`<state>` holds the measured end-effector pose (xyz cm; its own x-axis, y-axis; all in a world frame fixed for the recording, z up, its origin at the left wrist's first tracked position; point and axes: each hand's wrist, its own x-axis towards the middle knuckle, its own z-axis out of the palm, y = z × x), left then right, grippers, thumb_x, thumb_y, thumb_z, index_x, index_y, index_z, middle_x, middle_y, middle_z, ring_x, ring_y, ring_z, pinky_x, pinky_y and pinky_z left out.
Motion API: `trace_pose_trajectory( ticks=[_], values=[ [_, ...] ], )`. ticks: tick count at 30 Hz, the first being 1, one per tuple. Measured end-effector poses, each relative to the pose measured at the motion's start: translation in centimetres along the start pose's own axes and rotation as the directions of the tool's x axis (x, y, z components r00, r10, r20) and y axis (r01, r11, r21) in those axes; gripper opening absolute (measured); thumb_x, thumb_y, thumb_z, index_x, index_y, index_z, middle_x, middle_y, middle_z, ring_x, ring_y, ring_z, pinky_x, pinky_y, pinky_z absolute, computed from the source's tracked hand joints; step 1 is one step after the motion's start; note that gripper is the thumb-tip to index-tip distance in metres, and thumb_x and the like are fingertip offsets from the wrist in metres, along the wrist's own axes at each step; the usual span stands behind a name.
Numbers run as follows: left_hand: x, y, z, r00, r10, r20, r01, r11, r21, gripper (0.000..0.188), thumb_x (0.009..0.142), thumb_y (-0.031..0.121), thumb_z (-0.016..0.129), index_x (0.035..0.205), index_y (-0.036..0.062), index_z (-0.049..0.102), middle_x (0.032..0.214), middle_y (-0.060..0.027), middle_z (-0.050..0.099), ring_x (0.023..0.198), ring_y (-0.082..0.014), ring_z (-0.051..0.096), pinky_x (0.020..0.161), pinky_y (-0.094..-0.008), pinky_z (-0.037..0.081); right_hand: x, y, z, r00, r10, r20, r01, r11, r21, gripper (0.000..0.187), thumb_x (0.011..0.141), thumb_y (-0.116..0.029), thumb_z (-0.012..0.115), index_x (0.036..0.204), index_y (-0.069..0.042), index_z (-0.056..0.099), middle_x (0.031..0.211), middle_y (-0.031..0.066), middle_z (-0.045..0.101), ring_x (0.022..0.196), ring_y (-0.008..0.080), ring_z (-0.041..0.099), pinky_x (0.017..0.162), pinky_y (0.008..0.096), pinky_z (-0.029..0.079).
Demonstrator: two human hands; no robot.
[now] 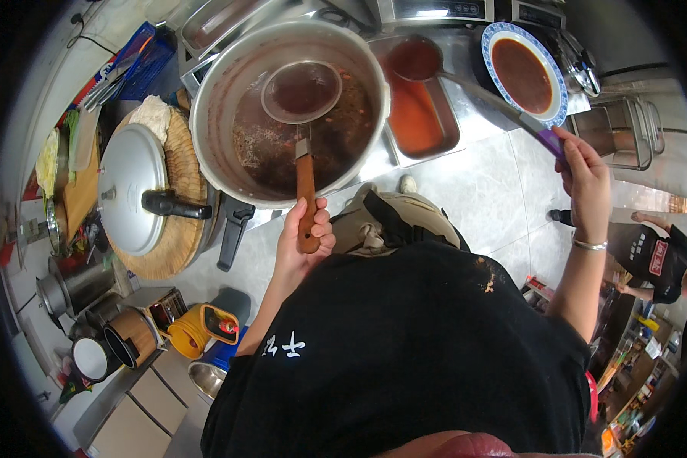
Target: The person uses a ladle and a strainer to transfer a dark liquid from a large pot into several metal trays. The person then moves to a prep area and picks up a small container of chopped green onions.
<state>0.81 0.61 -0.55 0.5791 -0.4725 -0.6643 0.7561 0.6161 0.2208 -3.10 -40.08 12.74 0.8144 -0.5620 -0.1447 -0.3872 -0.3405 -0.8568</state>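
My left hand (304, 233) is closed around the wooden handle of a round strainer (301, 93). The strainer's basket is inside a large metal pot (208, 133), over or in a dark reddish-brown liquid with bits floating in it. Stretched out to the right, my right hand (584, 172) grips the purple end of a long-handled ladle (487, 95). The ladle's bowl holds dark red liquid and is over a rectangular metal pan (452, 126) with orange-red liquid in it. Beyond the ladle's handle, a blue-and-white-rimmed dish (555, 72) holds brown-red sauce.
At the left, a pressure cooker lid (132, 187) with black handles rests on a round wooden board (188, 221). A blue basket (139, 65) of utensils is behind it. Yellow containers (187, 333) stand lower left. Wire baskets (614, 133) and another person (649, 259) are at the right.
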Motion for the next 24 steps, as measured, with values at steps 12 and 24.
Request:
trace_pose_trajectory(
  ticks=[12, 24],
  values=[
    [0.1, 0.3, -0.4, 1.000, -0.030, -0.004, 0.030, 1.000, 0.008, 0.033, 0.100, 0.038, 0.051, 0.109, 0.0066, 0.052, 0.078, 0.0028, 0.047, 0.059, -0.0051, 0.045, 0.056, -0.0227, 0.040, 0.3, 6.4, 5.3, 0.881, -0.458, 0.118, 0.449, 0.732, -0.512, 0.021, 0.092, -0.007, 0.061, 0.110, -0.006, 0.071, 0.080, 0.0104, 0.064, 0.067, 0.0205, 0.061, 0.063, 0.0311, 0.049],
    [0.2, 0.2, -0.6, 0.998, -0.026, 0.063, 0.027, 1.000, -0.007, 0.034, 0.100, 0.038, 0.051, 0.110, 0.0054, 0.053, 0.079, 0.0021, 0.050, 0.061, -0.0057, 0.047, 0.056, -0.0228, 0.040, 0.4, -3.0, 10.0, 0.676, -0.732, 0.087, 0.705, 0.608, -0.365, 0.025, 0.089, -0.003, 0.062, 0.112, -0.006, 0.070, 0.074, 0.0098, 0.056, 0.067, 0.0212, 0.057, 0.062, 0.0308, 0.047]
  ],
)
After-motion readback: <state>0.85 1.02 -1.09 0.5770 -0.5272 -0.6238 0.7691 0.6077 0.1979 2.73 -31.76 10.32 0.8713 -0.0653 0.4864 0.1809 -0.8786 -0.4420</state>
